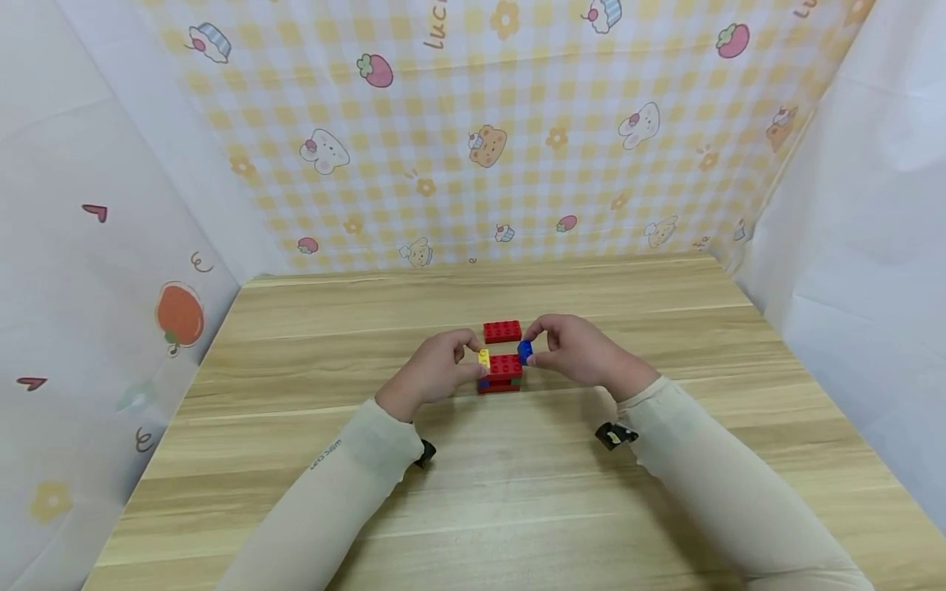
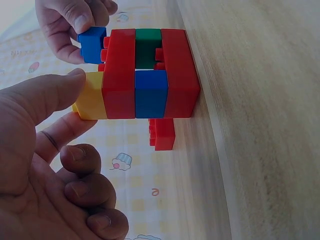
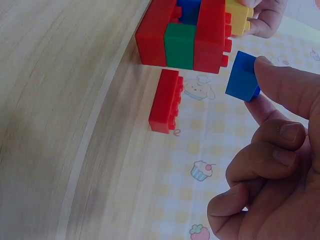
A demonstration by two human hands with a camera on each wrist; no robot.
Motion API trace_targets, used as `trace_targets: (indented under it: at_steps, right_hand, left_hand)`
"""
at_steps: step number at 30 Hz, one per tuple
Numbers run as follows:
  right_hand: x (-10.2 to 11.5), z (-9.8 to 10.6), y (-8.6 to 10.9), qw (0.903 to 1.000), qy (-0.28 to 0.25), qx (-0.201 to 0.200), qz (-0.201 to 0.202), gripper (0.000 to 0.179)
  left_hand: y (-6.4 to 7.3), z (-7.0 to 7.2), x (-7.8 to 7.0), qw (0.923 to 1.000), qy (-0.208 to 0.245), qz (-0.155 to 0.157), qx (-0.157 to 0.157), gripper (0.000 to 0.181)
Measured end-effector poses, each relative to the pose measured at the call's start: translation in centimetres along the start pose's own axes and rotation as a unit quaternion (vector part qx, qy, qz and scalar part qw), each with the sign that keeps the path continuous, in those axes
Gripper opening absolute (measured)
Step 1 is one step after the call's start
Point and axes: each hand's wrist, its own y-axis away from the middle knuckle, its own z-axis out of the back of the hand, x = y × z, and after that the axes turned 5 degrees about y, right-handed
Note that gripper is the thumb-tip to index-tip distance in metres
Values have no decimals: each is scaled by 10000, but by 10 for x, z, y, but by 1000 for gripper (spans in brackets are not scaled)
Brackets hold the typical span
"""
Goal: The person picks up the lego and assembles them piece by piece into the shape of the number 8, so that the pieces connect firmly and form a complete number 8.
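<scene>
A stack of toy building bricks stands on the table, with a long red brick [image 2: 175, 75] at the bottom. Above it sit a blue brick [image 2: 151, 94] at the left end and a green brick [image 3: 180, 46] at the right end, topped by another long red brick [image 1: 506, 364]. My left hand [image 1: 438, 369] pinches a yellow brick [image 2: 92, 96] against the left end of the top red brick. Between thumb and finger my right hand [image 1: 578, 350] holds a second blue brick [image 3: 243, 77], raised and apart from the stack's right end.
Behind the stack lies a loose red brick [image 1: 502, 331] on the wooden table [image 1: 502, 492]. A checked cloth backdrop [image 1: 443, 197] hangs at the table's far edge, with white cloth [image 1: 865, 230] along the sides.
</scene>
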Motion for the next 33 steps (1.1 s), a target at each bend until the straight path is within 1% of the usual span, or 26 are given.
trace_targets:
  at_steps: [10,16,33]
  right_hand:
    - [4,-4,-2,9999,98,75,82,25]
    - [7,-5,-3,9997,139,137,135,25]
    - [12,-8,-5,9994,209,258,57,26]
  left_hand:
    - [-1,0,1,10000,1,-5,-13,19]
    - [0,1,-1,10000,-41,-55,5,21]
    - [1,1,-2,10000,-87,-14,17,22]
